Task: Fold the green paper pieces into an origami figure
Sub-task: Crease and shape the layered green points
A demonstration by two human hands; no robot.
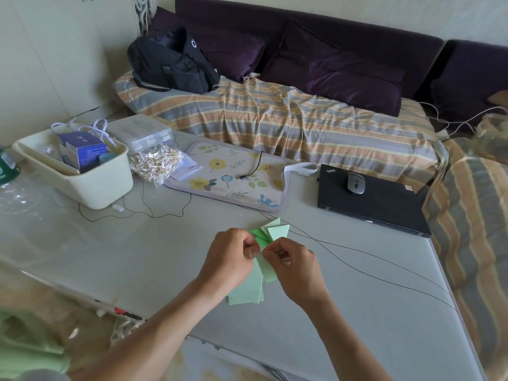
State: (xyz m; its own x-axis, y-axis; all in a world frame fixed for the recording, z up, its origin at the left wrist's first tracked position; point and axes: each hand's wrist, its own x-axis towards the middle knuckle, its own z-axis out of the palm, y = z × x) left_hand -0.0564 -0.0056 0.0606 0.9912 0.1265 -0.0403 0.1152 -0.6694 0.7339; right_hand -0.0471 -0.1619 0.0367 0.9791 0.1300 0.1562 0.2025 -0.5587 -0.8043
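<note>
Green paper pieces [270,231] fanned across lower centre of frame, on pale tabletop [137,257], long axis running from lower left (broad rectangular ends near table's front edge) to upper right (pointed, folded tips). Left hand [230,259] and right hand [294,266] both curled, fingertips pinching green paper at one shared point near middle of that axis, thumbs almost touching. Paper therefore partly under and between both hands: folded tips just above knuckles toward top of frame, flat ends below wrists toward bottom. Neither hand clearly nearer; each meets paper from own side, left from lower left, right from lower right. Probable step: creasing or slotting one piece into another at the pinch, so next move likely turns on keeping that centre point fixed while tips get worked. Exact fold hidden by fingers.

Readable writing scarce: "ThinkPad" on lid of closed black laptop [373,199] at right centre, grey mouse [356,183] resting on top. White mark on black bag [173,63] at upper left, not legible. Print on blue box [82,151] inside cream tub [82,182] at left too small to read.
</note>
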